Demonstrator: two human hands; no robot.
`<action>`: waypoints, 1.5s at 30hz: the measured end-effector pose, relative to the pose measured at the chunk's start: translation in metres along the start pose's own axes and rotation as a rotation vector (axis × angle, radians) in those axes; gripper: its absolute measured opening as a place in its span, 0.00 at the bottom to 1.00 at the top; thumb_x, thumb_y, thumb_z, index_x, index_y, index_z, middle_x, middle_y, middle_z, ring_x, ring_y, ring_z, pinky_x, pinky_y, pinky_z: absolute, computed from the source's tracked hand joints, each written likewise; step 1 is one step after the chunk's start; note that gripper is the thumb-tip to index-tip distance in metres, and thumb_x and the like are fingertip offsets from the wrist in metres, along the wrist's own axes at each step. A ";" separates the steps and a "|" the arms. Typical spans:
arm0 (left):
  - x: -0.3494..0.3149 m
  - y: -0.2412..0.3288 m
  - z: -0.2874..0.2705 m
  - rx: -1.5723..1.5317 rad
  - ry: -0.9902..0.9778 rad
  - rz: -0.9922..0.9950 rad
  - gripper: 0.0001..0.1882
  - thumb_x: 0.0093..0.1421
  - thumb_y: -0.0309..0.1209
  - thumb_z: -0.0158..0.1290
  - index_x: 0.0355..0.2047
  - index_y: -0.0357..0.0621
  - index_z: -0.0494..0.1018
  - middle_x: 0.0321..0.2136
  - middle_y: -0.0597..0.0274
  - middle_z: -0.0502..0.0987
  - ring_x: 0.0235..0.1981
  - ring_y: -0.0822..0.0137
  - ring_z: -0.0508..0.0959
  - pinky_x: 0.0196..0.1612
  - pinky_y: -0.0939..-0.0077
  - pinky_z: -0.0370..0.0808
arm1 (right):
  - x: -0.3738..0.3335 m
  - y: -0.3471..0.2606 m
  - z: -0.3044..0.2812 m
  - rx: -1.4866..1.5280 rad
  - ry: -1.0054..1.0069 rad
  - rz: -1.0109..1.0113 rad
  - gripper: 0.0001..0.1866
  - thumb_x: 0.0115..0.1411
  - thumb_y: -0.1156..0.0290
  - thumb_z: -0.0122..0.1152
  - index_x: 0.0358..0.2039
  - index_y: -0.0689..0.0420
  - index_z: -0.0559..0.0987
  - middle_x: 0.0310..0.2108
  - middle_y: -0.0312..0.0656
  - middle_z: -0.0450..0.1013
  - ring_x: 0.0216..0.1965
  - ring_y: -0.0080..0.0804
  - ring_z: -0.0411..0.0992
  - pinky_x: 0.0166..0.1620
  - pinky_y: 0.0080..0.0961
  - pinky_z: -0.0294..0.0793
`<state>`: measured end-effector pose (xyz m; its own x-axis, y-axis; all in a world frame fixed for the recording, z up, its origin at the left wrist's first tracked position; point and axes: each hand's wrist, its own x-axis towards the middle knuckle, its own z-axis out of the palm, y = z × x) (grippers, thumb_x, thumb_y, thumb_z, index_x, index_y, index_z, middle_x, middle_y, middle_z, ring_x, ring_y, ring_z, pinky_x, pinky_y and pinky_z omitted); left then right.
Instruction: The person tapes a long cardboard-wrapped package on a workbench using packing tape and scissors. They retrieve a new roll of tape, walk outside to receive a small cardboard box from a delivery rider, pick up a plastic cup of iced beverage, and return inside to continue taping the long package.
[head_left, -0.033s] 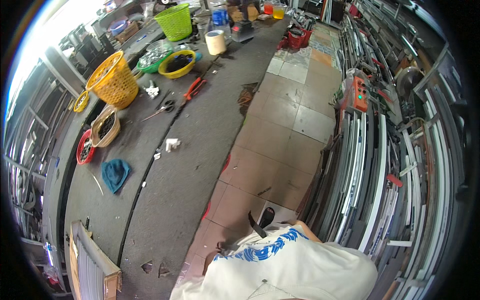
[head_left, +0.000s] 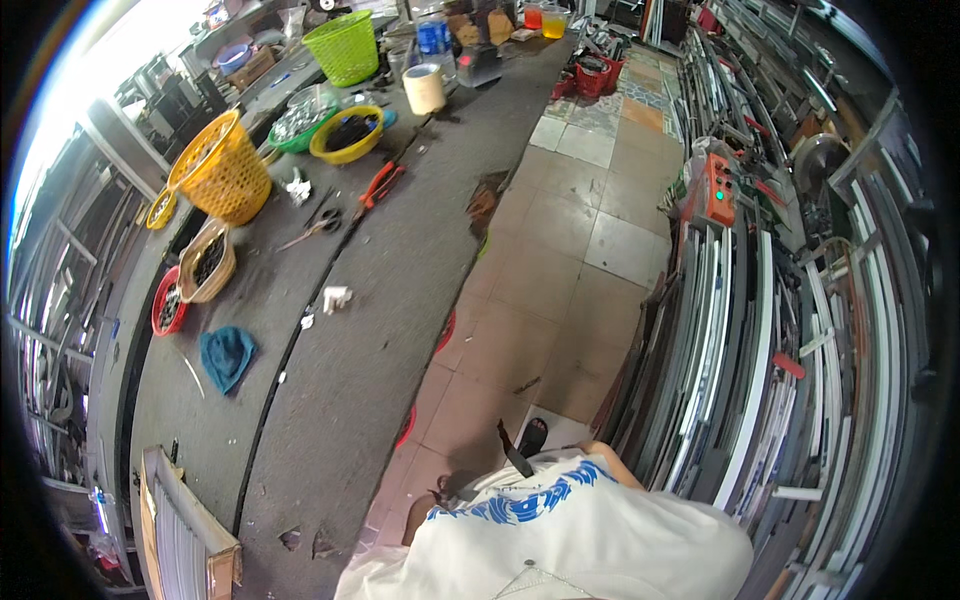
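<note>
Neither of my hands shows. At my right side a bare piece of my right arm (head_left: 613, 466) comes out from the white shirt (head_left: 600, 530), and its hand is hidden. To the left of the shirt a bit of bare skin (head_left: 416, 518) shows; I cannot tell which part of me it is. A dark strap (head_left: 514, 449) stands out in front of the shirt, close to a sandalled foot (head_left: 535, 432). On the grey workbench (head_left: 340, 400) to my left lie a blue cloth cap (head_left: 228, 358), scissors (head_left: 318, 226) and red-handled pliers (head_left: 380, 187).
An open carton (head_left: 180, 530) stands at the bench's near left. Farther along are a yellow basket (head_left: 222, 170), a green basket (head_left: 342, 48), a yellow bowl (head_left: 347, 135) and a tape roll (head_left: 424, 90). Long metal profiles (head_left: 690, 350) line the right, below an orange control box (head_left: 719, 190).
The view has shifted slightly, so the bench things sit a little farther left. The sandalled foot shows more fully and seems to have moved a little.
</note>
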<state>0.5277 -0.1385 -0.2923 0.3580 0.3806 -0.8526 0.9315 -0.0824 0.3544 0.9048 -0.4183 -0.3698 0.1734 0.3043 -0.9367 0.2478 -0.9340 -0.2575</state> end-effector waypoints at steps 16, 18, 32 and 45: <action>0.180 0.397 -0.127 -0.308 0.010 0.421 0.24 0.59 0.36 0.60 0.54 0.39 0.73 0.32 0.54 0.83 0.33 0.69 0.81 0.38 0.76 0.75 | 0.086 -0.042 -0.283 1.088 0.181 -0.185 0.18 0.64 0.58 0.56 0.42 0.62 0.77 0.30 0.48 0.80 0.21 0.29 0.76 0.25 0.24 0.73; 0.190 0.400 -0.137 -0.274 -0.010 0.273 0.24 0.59 0.36 0.60 0.54 0.39 0.73 0.32 0.54 0.83 0.33 0.69 0.81 0.38 0.76 0.75 | 0.103 -0.027 -0.325 0.888 0.169 -0.085 0.17 0.62 0.60 0.58 0.42 0.62 0.78 0.28 0.46 0.79 0.21 0.30 0.76 0.24 0.25 0.73; 0.346 0.634 -0.170 -0.214 0.097 -0.020 0.24 0.59 0.36 0.61 0.53 0.38 0.73 0.32 0.55 0.83 0.33 0.69 0.81 0.38 0.76 0.76 | 0.217 0.040 -0.669 1.011 0.304 0.045 0.11 0.61 0.61 0.55 0.30 0.55 0.78 0.24 0.38 0.74 0.21 0.31 0.71 0.23 0.33 0.71; 0.510 1.010 -0.227 -0.235 0.093 0.047 0.24 0.58 0.36 0.61 0.52 0.38 0.74 0.31 0.55 0.83 0.33 0.69 0.81 0.38 0.76 0.76 | 0.337 0.086 -1.188 0.832 0.285 0.054 0.16 0.61 0.57 0.54 0.43 0.56 0.75 0.33 0.44 0.76 0.32 0.43 0.76 0.32 0.42 0.75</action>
<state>1.6360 0.1818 -0.2821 0.3830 0.4658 -0.7977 0.8695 0.1099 0.4816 2.1164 -0.1738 -0.4256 0.4237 0.1866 -0.8864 -0.5235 -0.7481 -0.4078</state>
